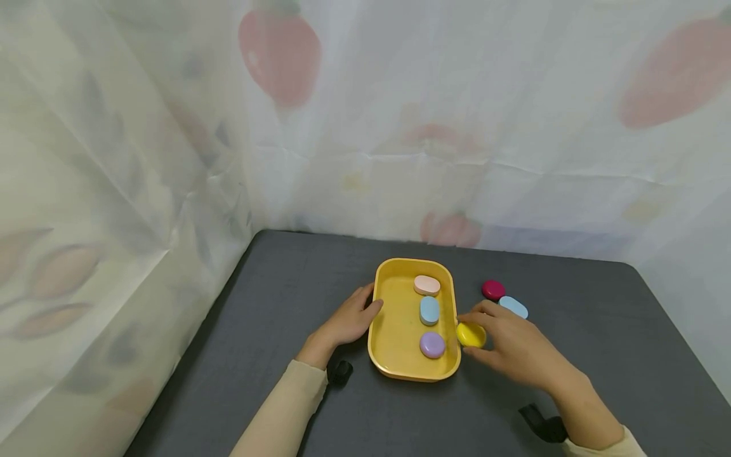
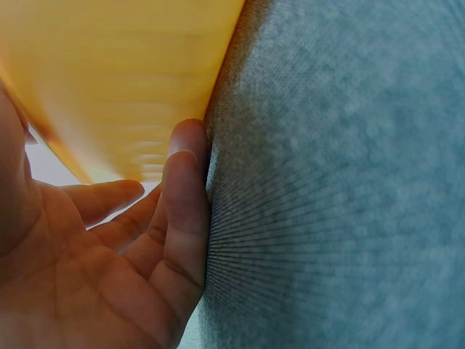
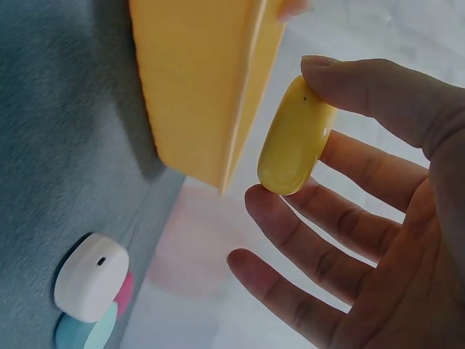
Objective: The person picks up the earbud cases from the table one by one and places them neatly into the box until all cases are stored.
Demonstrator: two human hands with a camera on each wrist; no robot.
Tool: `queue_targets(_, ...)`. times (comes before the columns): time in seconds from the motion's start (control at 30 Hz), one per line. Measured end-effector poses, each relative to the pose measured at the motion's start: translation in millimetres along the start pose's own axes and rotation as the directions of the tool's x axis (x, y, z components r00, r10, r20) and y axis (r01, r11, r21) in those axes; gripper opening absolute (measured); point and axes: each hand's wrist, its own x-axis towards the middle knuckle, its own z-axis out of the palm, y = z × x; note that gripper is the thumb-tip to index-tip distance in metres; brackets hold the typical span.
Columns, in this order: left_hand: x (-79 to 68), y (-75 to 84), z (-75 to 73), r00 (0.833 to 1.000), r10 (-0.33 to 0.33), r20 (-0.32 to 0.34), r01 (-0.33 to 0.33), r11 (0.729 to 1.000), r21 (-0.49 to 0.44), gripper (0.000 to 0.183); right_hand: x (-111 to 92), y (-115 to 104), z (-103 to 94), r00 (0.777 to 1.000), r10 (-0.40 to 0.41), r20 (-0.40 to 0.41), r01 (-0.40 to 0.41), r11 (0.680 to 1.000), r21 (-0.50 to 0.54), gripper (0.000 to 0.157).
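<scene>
My right hand [image 1: 511,346] pinches a glossy yellow rounded case [image 1: 471,335], which looks like an earbud case, between thumb and fingertips. It is just outside the right rim of a yellow tray [image 1: 394,343]. The right wrist view shows the case [image 3: 294,142] tilted, its ends between thumb and fingers. On the tray's left side my left hand [image 1: 349,317] holds the wall, thumb at the rim and fingers along the outside [image 2: 123,269]. Inside the tray lie a pale pink case [image 1: 426,285], a light blue one [image 1: 429,311] and a round purple one [image 1: 432,344].
Beyond my right hand lie a round magenta case [image 1: 493,290] and a light blue one [image 1: 513,307] on the dark grey table [image 1: 308,266]. A white case [image 3: 91,280] with a small slot shows in the right wrist view. Printed curtains [image 1: 365,114] stand behind and left.
</scene>
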Motion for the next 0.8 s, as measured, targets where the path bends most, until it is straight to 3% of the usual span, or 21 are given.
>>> queue_targets(0.2, 0.7, 0.1, 0.2, 1.0, -0.006, -0.002, 0.006, 1.0, 0.002, 0.063, 7.2, -5.9, 2.5, 0.998, -0.061, -0.033, 0.061, 0.998, -0.006, 0.045)
queue_targets(0.8, -0.6, 3.9, 0.1, 1.0, -0.006, -0.009, 0.006, 1.0, 0.013, 0.063, 24.8, -23.5, 6.1, 0.992, -0.116, -0.044, 0.115, 0.993, -0.024, 0.044)
